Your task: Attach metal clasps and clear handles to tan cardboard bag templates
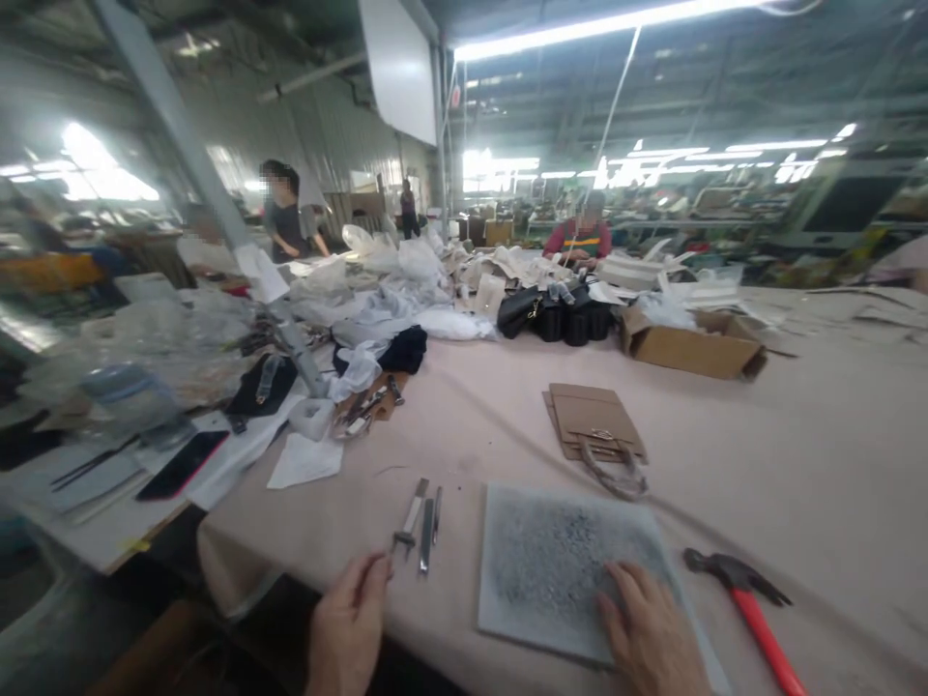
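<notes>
My left hand (349, 619) is at the table's front edge, thumb and fingers pinched together; whatever is between the fingertips is too small to make out. Just beyond those fingertips lies a metal tool like a caliper (411, 520), with a flat metal bar (426, 536) and a thin pointed tool (437, 514) alongside. On a grey, pitted square slab (507, 570) rests my right hand (651, 628), its fingers stretched out over the right part. To the right of the slab is a claw hammer (750, 599) with a red handle.
A flat brown paper bag (594, 416) with twisted handles lies behind the slab. Farther back are black bags (555, 314), an open cardboard box (692, 348) and heaped plastic wrapping (406, 280). A phone (183, 465) lies on the left side table. Several people work beyond.
</notes>
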### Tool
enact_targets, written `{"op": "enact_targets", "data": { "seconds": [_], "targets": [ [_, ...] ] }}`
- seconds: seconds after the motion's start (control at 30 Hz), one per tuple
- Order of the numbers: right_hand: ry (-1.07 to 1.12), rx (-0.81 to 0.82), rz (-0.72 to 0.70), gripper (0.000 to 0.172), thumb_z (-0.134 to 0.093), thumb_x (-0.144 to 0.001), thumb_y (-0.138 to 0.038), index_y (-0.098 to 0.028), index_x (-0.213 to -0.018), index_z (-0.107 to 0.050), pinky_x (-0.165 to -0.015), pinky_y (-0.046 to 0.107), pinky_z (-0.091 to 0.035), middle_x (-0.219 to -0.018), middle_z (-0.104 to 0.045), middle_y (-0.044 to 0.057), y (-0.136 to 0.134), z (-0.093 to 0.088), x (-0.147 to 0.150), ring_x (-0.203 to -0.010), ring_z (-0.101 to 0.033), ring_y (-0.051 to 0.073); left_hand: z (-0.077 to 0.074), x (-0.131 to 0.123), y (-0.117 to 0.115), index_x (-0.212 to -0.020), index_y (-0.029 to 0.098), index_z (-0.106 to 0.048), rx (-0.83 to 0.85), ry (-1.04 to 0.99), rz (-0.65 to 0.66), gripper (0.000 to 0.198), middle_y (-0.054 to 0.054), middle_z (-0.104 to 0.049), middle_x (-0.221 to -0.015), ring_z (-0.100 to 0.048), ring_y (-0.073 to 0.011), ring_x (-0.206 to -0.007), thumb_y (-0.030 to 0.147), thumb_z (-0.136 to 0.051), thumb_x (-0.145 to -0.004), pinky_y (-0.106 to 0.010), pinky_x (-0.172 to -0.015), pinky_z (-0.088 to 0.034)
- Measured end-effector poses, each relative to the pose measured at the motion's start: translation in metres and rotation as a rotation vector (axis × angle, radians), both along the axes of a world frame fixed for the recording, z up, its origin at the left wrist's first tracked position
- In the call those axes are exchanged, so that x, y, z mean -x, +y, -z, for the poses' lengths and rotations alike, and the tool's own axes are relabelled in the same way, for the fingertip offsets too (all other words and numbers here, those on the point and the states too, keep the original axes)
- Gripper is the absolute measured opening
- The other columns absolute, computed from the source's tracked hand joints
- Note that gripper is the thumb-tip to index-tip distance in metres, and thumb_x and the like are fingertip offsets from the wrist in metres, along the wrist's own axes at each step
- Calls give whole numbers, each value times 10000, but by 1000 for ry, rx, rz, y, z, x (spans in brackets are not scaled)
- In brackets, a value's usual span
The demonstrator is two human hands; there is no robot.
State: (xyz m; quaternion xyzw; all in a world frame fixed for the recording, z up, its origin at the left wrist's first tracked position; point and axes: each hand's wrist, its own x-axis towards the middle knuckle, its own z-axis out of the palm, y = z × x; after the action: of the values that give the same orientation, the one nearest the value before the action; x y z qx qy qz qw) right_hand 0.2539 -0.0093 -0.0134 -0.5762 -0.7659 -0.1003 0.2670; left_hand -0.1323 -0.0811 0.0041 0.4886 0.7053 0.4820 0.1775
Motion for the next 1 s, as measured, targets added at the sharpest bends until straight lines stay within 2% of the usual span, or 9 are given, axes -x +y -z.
{"op": "enact_targets", "data": {
  "seconds": [0.07, 0.17, 0.33, 0.5, 0.6, 0.7, 0.87, 0.93, 1.0],
  "targets": [
    [-56, 21, 84, 383, -400, -971, -370, -156, -1074, -700, -791, 484, -562, -1134, -685, 160, 6, 1, -9, -977, -660, 330, -29, -51, 40, -996, 246, -714, -59, 23, 105, 255, -58, -785, -965, -756, -264, -915, 395, -510, -964, -395, -790, -631],
    [-83, 8, 142, 421, -394, -981, -387, -143, -1169, -680, -875, 522, -514, -1227, -648, 176, 6, 6, -11, -1092, -610, 351, -52, -131, 100, -1059, 208, -712, -92, 185, 466, 268, -76, -761, -1045, -720, -235, -973, 277, -468, -974, -386, -898, -592],
    [-124, -3, 200, 420, -384, -990, -334, -118, -1234, -650, -985, 528, -440, -1297, -606, 196, -1, 15, -3, -1195, -542, 344, -51, -238, 188, -1141, 157, -674, -71, 565, 839, 251, -110, -700, -1219, -620, -235, -1184, 215, -512, -959, -389, -1083, -493],
    [-95, 19, 237, 402, -428, -953, -312, -141, -1236, -655, -1022, 527, -411, -1300, -620, 181, -2, 16, -1, -1213, -537, 341, -39, -304, 244, -1133, 151, -665, 9, 931, 973, 259, -120, -678, -1256, -553, -264, -1277, 293, -499, -993, -502, -1199, -334],
    [-76, 48, 245, 409, -435, -939, -305, -144, -1244, -655, -1037, 542, -395, -1311, -623, 180, -1, 17, 0, -1217, -539, 347, -35, -322, 259, -1106, 132, -683, 129, 1034, 1035, 240, -121, -724, -1170, -630, -260, -1178, 250, -527, -967, -542, -1235, -246],
    [-42, 40, 231, 426, -426, -936, -307, -123, -1247, -652, -1033, 571, -384, -1310, -621, 203, -1, 20, 0, -1218, -540, 370, -44, -327, 273, -949, 138, -719, 149, 1024, 1062, 128, -100, -762, -1029, -688, -258, -1054, 174, -631, -864, -504, -1192, -338],
    [6, 20, 180, 427, -450, -944, -318, -78, -1237, -648, -1019, 601, -376, -1293, -605, 245, -1, 17, -1, -1209, -544, 410, -100, -302, 297, -1098, 124, -687, 45, 958, 919, 256, -153, -712, -1182, -660, -249, -1105, 170, -481, -953, -372, -1021, -496],
    [11, 35, 173, 417, -450, -952, -309, -71, -1237, -640, -1011, 596, -387, -1290, -598, 248, -2, 11, -1, -1205, -539, 405, -126, -280, 291, -1085, 147, -684, -20, 895, 876, 248, -131, -716, -1163, -652, -232, -1104, 192, -465, -976, -342, -1012, -493],
    [18, 56, 175, 408, -446, -959, -304, -75, -1243, -628, -1019, 589, -387, -1299, -586, 243, -4, 5, 0, -1218, -525, 397, -140, -254, 265, -1037, 165, -681, -86, 833, 862, 205, -112, -728, -1083, -659, -218, -1047, 190, -491, -963, -324, -978, -500]
  ]
}}
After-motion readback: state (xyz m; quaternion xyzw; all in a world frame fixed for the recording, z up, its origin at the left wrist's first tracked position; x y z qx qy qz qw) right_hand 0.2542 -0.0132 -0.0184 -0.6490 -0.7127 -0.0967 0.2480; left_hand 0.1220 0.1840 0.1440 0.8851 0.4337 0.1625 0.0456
